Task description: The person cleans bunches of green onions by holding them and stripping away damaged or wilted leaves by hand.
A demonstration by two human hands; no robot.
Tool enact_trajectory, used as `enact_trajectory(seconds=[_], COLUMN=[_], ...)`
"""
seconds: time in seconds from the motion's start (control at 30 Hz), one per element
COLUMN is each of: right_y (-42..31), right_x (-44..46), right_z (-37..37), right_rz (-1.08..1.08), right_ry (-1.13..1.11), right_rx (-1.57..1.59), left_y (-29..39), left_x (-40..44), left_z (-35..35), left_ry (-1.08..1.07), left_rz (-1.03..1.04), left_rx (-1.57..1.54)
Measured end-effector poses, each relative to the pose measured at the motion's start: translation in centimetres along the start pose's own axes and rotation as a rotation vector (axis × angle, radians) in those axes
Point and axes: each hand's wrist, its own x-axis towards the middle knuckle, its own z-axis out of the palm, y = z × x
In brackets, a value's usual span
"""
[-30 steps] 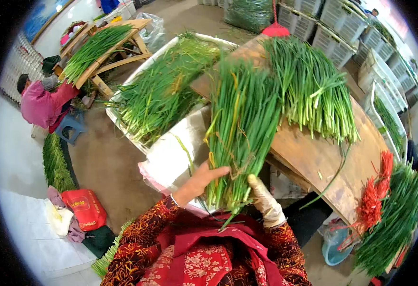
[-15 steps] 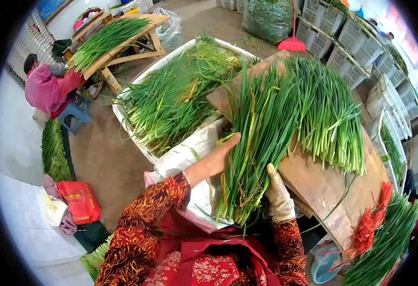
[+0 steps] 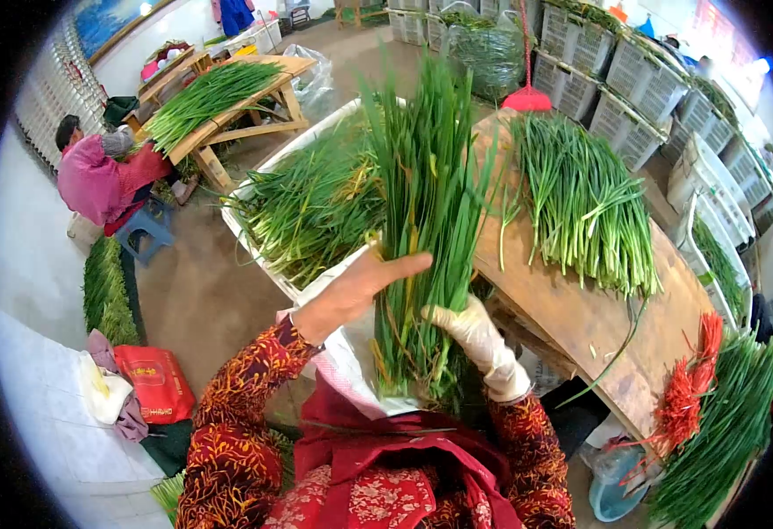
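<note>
A thick bunch of garlic chives stands nearly upright in front of me, leaves up and root ends down, some leaves yellowed. My left hand, bare, grips its left side with the thumb across the front. On the lower right side my right hand, in a pale glove, closes around the stems. To the right, a pile of garlic chives lies on a wooden board. Behind the bunch, a white crate holds loose, messy chives with yellow leaves.
Red ties lie at the board's right end, beside more chives. A blue basin stands below. Stacked crates line the back right. At the left, a person sits by a wooden table. A red bag lies nearer.
Both hands have lifted the bunch off the board's edge to the left and turned it more upright. More of the board shows now. The view has shifted slightly.
</note>
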Motion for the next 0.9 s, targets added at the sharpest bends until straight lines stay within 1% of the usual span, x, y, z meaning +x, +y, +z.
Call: enact_trajectory(seconds=[0.03, 0.07, 0.13, 0.2, 0.27, 0.3, 0.33, 0.4, 0.43, 0.47, 0.5, 0.53, 0.57, 0.6, 0.67, 0.7, 0.73, 0.8, 0.83, 0.87, 0.9], right_y=[-1.5, -3.1, -7.2, -10.4, -14.0, -15.1, -16.2, -17.7, -17.3, -16.9, -16.5, -16.1, -15.9, -15.8, -15.7, -15.6, -15.7, -15.9, -16.0, -16.1, -16.1], right_x=[0.4, 0.8, 1.6, 3.6, 5.1, 6.3, 7.4, 8.6, 9.8, 11.1, 11.9, 12.5, 13.0, 13.3, 13.9, 13.9, 14.0, 14.5, 14.7, 15.5, 15.7], right_z=[0.5, 1.1, 1.7, 1.4, 1.1, 0.2, -0.8, -2.4, -3.7, -4.8, -5.2, -6.2, -7.1, -7.4, -7.7, -7.7, -7.6, -7.9, -8.2, -8.7, -9.1], right_rz=[-0.003, -0.088, -0.198, -0.4, -0.468, -0.48, -0.492, -0.445, -0.479, -0.513, -0.55, -0.568, -0.524, -0.477, -0.479, -0.483, -0.565, -0.636, -0.596, -0.671, -0.6], right_ry=[-0.018, -0.001, 0.005, -0.041, -0.045, -0.094, -0.142, -0.037, -0.013, 0.011, -0.015, 0.021, 0.028, 0.032, 0.045, 0.059, 0.118, 0.108, 0.12, 0.096, 0.133], right_rx=[-0.032, -0.057, -0.091, -0.117, -0.106, -0.102, -0.1, -0.286, -0.308, -0.328, -0.25, -0.301, -0.273, -0.243, -0.246, -0.248, -0.357, -0.411, -0.413, -0.411, -0.384], left_y=[1.5, 3.3, 7.6, 11.0, 13.7, 14.6, 14.7, 14.9, 15.0, 14.3, 13.9, 13.4, 12.3, 12.6, 13.1, 13.6, 14.1, 15.1, 15.8, 16.7, 17.9], left_x=[-0.2, -0.3, -0.1, 0.9, 2.0, 3.4, 4.5, 7.0, 8.4, 10.3, 10.6, 11.0, 12.8, 13.1, 13.5, 13.2, 13.4, 14.0, 13.7, 13.5, 12.9], left_z=[0.3, 0.8, 2.3, 3.0, 4.2, 4.0, 4.1, 3.7, 2.6, 1.9, 1.9, 1.9, 1.0, 1.2, 1.3, 1.5, 1.3, 0.7, 0.8, 0.9, 1.3], left_ry=[-0.01, -0.018, 0.034, 0.013, 0.027, 0.002, -0.002, 0.016, -0.016, -0.024, -0.088, -0.151, -0.082, -0.078, -0.072, -0.099, -0.091, -0.123, -0.114, -0.033, 0.05], left_rz=[0.1, 0.199, 0.274, 0.454, 0.539, 0.612, 0.628, 0.703, 0.543, 0.594, 0.601, 0.602, 0.522, 0.523, 0.406, 0.5, 0.491, 0.527, 0.518, 0.459, 0.39], left_rx=[0.058, 0.118, 0.197, 0.258, 0.244, 0.253, 0.255, 0.225, 0.348, 0.383, 0.302, 0.22, 0.312, 0.308, 0.297, 0.35, 0.351, 0.622, 0.624, 0.896, 1.166])
